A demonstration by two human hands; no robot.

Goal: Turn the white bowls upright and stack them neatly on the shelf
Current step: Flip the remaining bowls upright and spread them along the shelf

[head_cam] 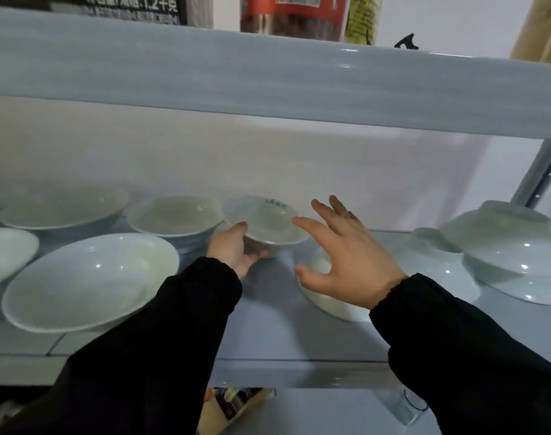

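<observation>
Plainly this is glazed ware all along the shelf [299,346], so I judge each piece hard, light enough for one hand, slick under dry fingers and quick to chip if knocked against a neighbour. The safest hold is thumb over the lip with fingers under the foot. Left of the held bowl [268,224], wide shallow dishes [89,281] sit mouth up, and a deeper upright bowl [173,219] stands just beside it. The left hand [233,249] has the held bowl in just that hold: thumb on the near rim, fingers curled beneath the body. The bowl seems mouth up and tipped a little toward the camera, with a dark printed mark near its far edge; whether it rests on the shelf or hangs clear of it I cannot tell. Just right of the held bowl hovers the right hand [343,255] — spread wide, fingers nearly straight, gripping nothing. Its forefinger comes close to the rim, though contact cannot be made out. Below that palm lies a half-hidden bowl [327,296], apparently mouth down. Well to the right of the held bowl, the overturned bowls [512,246] crowd together foot up, touching one another — they are yet to be righted, and should be lifted apart rather than dragged.
</observation>
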